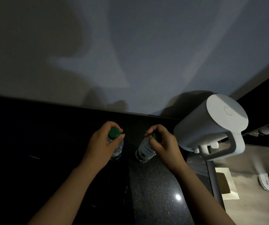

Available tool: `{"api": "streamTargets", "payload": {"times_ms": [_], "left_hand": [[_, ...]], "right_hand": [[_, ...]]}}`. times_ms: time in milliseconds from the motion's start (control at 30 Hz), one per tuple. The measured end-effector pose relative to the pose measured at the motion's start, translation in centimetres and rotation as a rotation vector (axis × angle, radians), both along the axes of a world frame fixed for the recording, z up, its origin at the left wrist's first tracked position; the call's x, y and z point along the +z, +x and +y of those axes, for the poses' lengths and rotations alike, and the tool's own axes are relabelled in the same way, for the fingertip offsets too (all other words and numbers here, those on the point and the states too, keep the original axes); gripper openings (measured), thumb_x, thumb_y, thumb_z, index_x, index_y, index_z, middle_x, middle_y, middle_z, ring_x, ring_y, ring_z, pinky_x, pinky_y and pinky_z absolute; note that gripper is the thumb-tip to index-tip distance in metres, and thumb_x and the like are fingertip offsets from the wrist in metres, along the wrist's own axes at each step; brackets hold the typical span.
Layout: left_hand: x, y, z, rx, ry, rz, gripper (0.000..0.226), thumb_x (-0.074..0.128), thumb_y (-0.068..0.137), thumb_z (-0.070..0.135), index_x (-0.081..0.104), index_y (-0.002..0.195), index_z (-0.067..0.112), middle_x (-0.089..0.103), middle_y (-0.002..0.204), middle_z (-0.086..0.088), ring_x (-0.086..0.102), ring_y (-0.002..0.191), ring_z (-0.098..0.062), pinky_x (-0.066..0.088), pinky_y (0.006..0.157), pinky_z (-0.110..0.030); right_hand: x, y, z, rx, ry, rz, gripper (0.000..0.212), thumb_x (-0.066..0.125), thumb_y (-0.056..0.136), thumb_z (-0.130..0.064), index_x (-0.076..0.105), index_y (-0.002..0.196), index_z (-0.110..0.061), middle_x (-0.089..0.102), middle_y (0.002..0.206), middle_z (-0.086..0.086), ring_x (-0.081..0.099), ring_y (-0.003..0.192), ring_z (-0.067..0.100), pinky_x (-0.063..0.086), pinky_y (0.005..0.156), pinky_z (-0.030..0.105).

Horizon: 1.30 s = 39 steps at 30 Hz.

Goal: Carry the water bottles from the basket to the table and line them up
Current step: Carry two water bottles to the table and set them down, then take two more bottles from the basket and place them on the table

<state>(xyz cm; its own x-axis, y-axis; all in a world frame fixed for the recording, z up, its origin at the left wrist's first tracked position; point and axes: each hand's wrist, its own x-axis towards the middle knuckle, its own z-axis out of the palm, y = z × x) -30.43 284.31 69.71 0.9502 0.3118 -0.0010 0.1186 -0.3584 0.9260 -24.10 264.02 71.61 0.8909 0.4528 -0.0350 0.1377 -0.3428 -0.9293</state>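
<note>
Two clear water bottles with green caps stand side by side on a dark speckled table top (155, 181) near the wall. My left hand (100, 144) grips the neck of the left bottle (119, 147), fingers curled just under its green cap. My right hand (162, 144) pinches the cap of the right bottle (145, 150), which leans a little to the right at the top. Both bottle bases sit at or on the table top. The basket is out of view.
A white electric kettle (211, 125) with a handle stands close to the right of my right hand. A pale wall runs along the back of the table. Right of the table edge lies a lower pale surface with a tan card (226, 182) and white items (266, 182).
</note>
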Motion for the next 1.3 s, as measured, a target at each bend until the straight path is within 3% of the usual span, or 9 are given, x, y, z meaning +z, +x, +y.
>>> {"api": "streamTargets", "payload": {"times_ms": [200,333,467,633,733,800,900,1067,1300], "left_hand": [[0.3,-0.3,-0.5,-0.030,0.014,0.010,0.015,0.069,0.083,0.019,0.058,0.092,0.024,0.063,0.098,0.012,0.056,0.093,0.012,0.044,0.070,0.000],[0.2,-0.5,-0.8,-0.025,0.039,0.021,0.016,0.069,0.083,0.020,0.057,0.091,0.027,0.062,0.098,0.013,0.056,0.093,0.011,0.043,0.070,0.001],[0.1,-0.8,-0.5,-0.037,0.078,0.029,0.017,0.069,0.082,0.021,0.057,0.090,0.030,0.063,0.097,0.012,0.056,0.093,0.009,0.043,0.070,0.000],[0.4,-0.8,-0.5,-0.062,0.146,0.062,0.016,0.069,0.081,0.024,0.057,0.089,0.028,0.062,0.094,0.009,0.057,0.085,0.000,0.044,0.068,-0.011],[1.2,-1.0,-0.3,-0.094,0.169,0.108,0.021,0.072,0.078,0.026,0.056,0.092,0.027,0.060,0.096,0.007,0.057,0.086,-0.003,0.045,0.069,-0.015],[1.9,-1.3,-0.1,-0.131,0.197,0.135,0.028,0.074,0.076,0.029,0.055,0.096,0.028,0.057,0.100,0.010,0.055,0.087,-0.001,0.041,0.068,-0.010],[3.3,-1.9,0.5,-0.132,0.246,0.138,0.035,0.074,0.076,0.030,0.054,0.104,0.030,0.054,0.106,0.012,0.051,0.092,0.000,0.034,0.071,-0.006],[6.1,-3.4,1.3,-0.121,0.385,0.085,0.042,0.071,0.079,0.027,0.052,0.117,0.025,0.050,0.119,0.009,0.050,0.106,-0.006,0.037,0.086,-0.019],[6.4,-7.2,1.6,-0.245,0.486,0.184,0.027,0.071,0.079,0.029,0.054,0.099,0.026,0.054,0.105,0.008,0.056,0.095,-0.008,0.047,0.082,-0.024]], "right_hand": [[-0.3,0.0,-0.3,-0.038,-0.002,-0.002,0.018,0.053,0.084,-0.018,0.057,0.096,-0.031,0.064,0.094,-0.001,0.059,0.085,0.036,0.050,0.072,0.048],[-0.4,-0.3,-0.2,-0.013,-0.053,-0.028,0.023,0.054,0.084,-0.016,0.057,0.101,-0.031,0.063,0.100,-0.015,0.063,0.089,0.012,0.055,0.077,0.036],[-0.4,-0.7,-0.4,-0.051,-0.100,-0.050,0.025,0.055,0.086,-0.018,0.055,0.107,-0.033,0.062,0.100,-0.012,0.062,0.086,0.018,0.055,0.076,0.037],[-0.1,-0.9,-0.8,-0.034,-0.216,-0.123,0.038,0.061,0.085,-0.029,0.049,0.121,-0.031,0.057,0.113,-0.019,0.057,0.101,-0.004,0.052,0.084,0.022],[0.4,-1.4,-1.7,-0.065,-0.282,-0.165,0.049,0.064,0.082,-0.036,0.047,0.127,-0.028,0.055,0.121,-0.013,0.055,0.107,0.001,0.050,0.089,0.022],[0.9,-2.0,-2.5,-0.099,-0.333,-0.201,0.051,0.066,0.081,-0.035,0.047,0.128,-0.026,0.056,0.122,-0.010,0.055,0.109,0.002,0.050,0.091,0.023],[1.5,-3.4,-3.7,-0.125,-0.487,-0.279,0.048,0.066,0.079,-0.039,0.049,0.123,-0.026,0.058,0.116,-0.008,0.056,0.100,0.004,0.049,0.083,0.021],[2.5,-6.0,-5.1,-0.096,-0.714,-0.258,0.043,0.069,0.080,-0.036,0.054,0.119,-0.025,0.059,0.114,-0.005,0.058,0.091,0.008,0.047,0.075,0.020],[4.2,-9.2,-5.2,-0.078,-0.800,-0.196,0.035,0.067,0.083,-0.031,0.059,0.116,-0.022,0.059,0.112,-0.003,0.060,0.095,0.012,0.052,0.081,0.031]]}}
